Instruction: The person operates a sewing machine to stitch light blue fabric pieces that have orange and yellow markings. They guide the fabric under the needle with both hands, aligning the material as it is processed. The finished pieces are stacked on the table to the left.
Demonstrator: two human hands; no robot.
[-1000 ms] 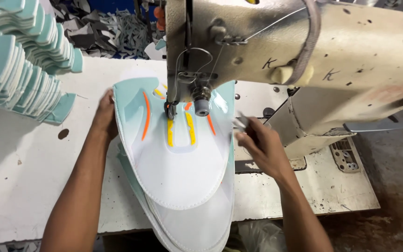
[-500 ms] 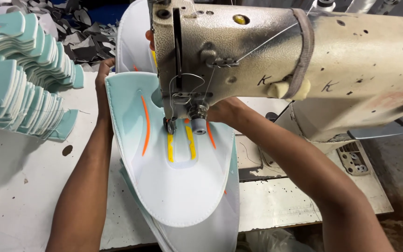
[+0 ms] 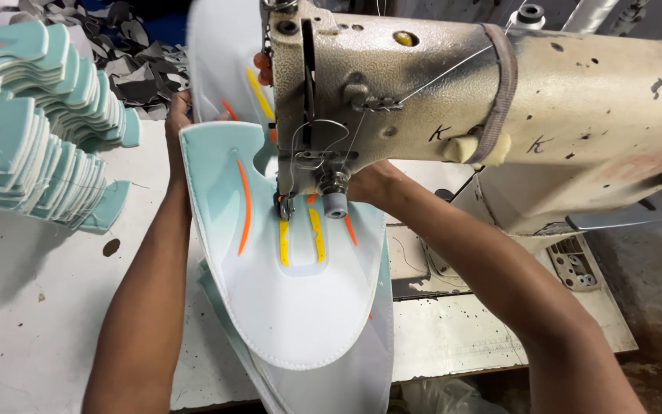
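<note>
A white and teal shoe upper [image 3: 300,307] with orange and yellow stripes lies flat under the needle [image 3: 283,205] of a beige sewing machine [image 3: 423,100]. My left hand [image 3: 177,116] grips its far left edge. My right hand [image 3: 363,182] reaches under the machine head and is mostly hidden behind it. Its fingertips show beside a second white upper [image 3: 220,54], which stands raised behind the machine. More white uppers [image 3: 346,383] lie stacked beneath the flat one and hang over the table's front edge.
Tall stacks of teal cut pieces [image 3: 32,130] stand at the left on the white table [image 3: 24,307]. Grey and black scraps [image 3: 136,54] are piled at the back. The machine's bed plate [image 3: 453,330] lies to the right.
My right hand has left the upper's right edge and gone under and behind the machine head. A second upper has risen behind the machine. My left hand has slid further back.
</note>
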